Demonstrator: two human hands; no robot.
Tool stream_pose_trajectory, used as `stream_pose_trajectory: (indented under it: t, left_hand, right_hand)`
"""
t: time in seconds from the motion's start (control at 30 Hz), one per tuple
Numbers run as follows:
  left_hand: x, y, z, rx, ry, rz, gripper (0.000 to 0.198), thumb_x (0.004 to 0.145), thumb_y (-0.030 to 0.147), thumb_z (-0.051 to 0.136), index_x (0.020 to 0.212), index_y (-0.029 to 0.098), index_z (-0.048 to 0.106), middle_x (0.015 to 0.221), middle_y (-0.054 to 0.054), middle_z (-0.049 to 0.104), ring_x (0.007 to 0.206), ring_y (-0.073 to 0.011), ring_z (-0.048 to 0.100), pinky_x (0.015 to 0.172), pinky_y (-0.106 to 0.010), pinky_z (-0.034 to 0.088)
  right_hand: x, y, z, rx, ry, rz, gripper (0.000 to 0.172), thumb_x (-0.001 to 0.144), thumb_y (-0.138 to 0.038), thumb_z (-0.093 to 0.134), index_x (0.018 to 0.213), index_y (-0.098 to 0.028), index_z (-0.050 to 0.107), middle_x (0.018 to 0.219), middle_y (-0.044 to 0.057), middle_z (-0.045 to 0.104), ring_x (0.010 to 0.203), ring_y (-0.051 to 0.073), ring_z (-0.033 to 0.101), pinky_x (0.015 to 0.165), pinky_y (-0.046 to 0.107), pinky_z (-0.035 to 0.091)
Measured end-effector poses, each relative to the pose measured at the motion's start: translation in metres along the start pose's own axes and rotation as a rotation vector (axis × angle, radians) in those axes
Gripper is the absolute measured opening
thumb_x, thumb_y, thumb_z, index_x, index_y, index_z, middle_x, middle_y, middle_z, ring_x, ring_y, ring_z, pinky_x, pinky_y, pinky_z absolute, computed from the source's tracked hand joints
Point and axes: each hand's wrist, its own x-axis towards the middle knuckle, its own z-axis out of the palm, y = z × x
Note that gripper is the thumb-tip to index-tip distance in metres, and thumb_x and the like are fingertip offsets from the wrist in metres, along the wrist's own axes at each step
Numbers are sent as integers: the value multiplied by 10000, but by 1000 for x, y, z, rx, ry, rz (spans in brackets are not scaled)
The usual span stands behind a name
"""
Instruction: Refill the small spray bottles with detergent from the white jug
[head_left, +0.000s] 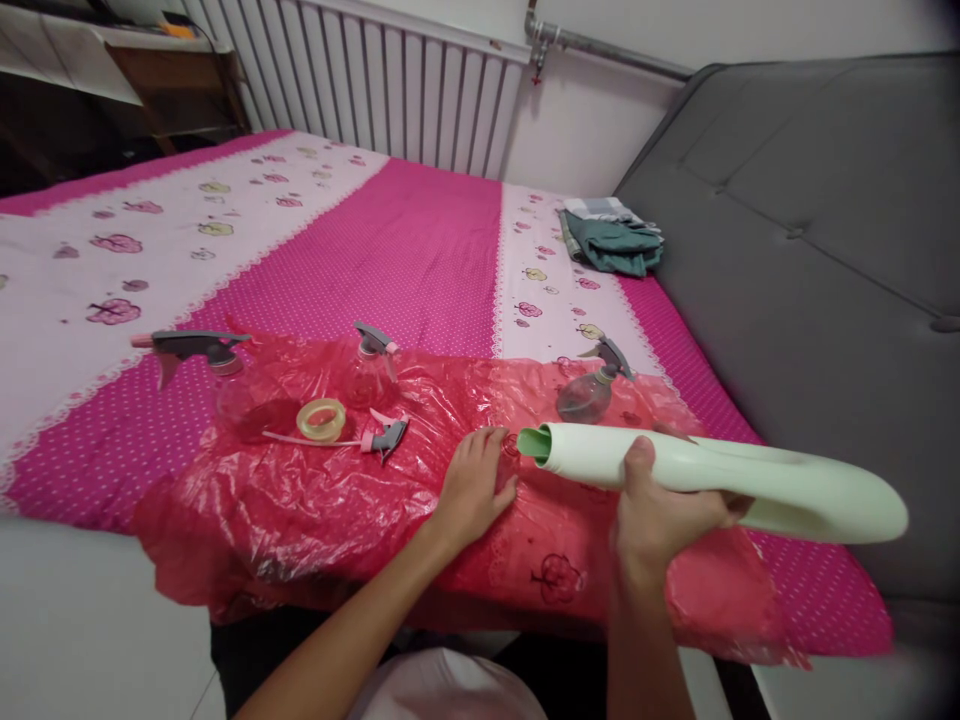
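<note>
My right hand (660, 520) is wrapped round a long pale green hollow plastic piece (810, 490), thumb on top. The piece lies level above red plastic sheeting (300, 530); its round open end faces left and shows a brighter green inner part (535, 443). My left hand (472, 480) lies on the sheeting just left of that end, fingers stretched out, holding nothing visible. Farther left are a loose grey and pink spray head (386, 437) with its tube and a roll of yellowish tape (321, 420). Behind the green piece a clear spray bottle (585, 400) leans over.
Two more clear spray bottles, one at far left (236, 390) and one at centre (370, 375), stand on the sheeting. It covers the front of a pink patterned bed (420, 240). Folded clothes (615, 240) lie by the grey headboard (825, 250). A radiator (375, 80) stands behind.
</note>
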Motion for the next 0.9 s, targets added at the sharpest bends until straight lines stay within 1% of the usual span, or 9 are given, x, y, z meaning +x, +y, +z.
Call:
stream_pose_trajectory:
  t: [0.17,0.27,0.37,0.53,0.63,0.73,0.9]
  left_hand:
    - [0,0,0,6,-1,-1,607,907,202,631,1475,183,419,1412,-171,553,1319,-353,531,1157,-595,461]
    - [0,1,0,8,-5,-2,601,906,201,633,1469,171,422,1407,-172,553,1316,-356,531,1157,-586,464]
    - [0,2,-1,10,-7,-6,605,902,194,633,1468,184,420,1407,-163,551,1310,-357,536,1155,-585,468]
    - [0,2,-1,9,-7,-8,606,898,190,633,1465,178,421,1403,-167,553,1314,-360,535,1157,-586,466]
    - [0,2,-1,4,-6,-7,601,904,196,626,1468,189,420,1401,-163,555,1316,-355,536,1152,-589,468]
    - [0,2,-1,0,-6,-5,601,904,199,626,1468,179,422,1402,-172,554,1325,-355,528,1162,-590,458]
    - [0,3,-1,-6,-2,-9,602,903,194,622,1469,197,419,1408,-163,552,1325,-346,530,1159,-595,458]
  right_hand:
    - [0,2,1,-19,7,-5,526,821,-578,652,1054,-112,728,1044,123,692,1241,313,553,1299,544,176]
    - [0,2,1,3,-4,3,518,829,-576,647,1054,-115,720,1039,120,689,1224,311,560,1301,562,138]
    - [1,1,1,-12,3,-6,508,828,-601,641,1007,-132,717,1012,118,690,1216,323,559,1296,584,105]
    - [1,-2,0,-32,13,-19,472,825,-582,634,982,-145,722,1007,107,703,1236,327,550,1294,586,114]
    - [1,-3,0,-20,23,-23,456,814,-566,644,977,-147,716,1018,107,706,1241,321,554,1298,568,140]
    - [1,-3,0,-54,17,-30,450,837,-573,616,966,-151,700,985,107,699,1235,313,561,1297,556,169]
    - [1,-3,-1,-22,2,-9,464,824,-547,639,1030,-134,680,995,108,687,1255,304,550,1281,539,251]
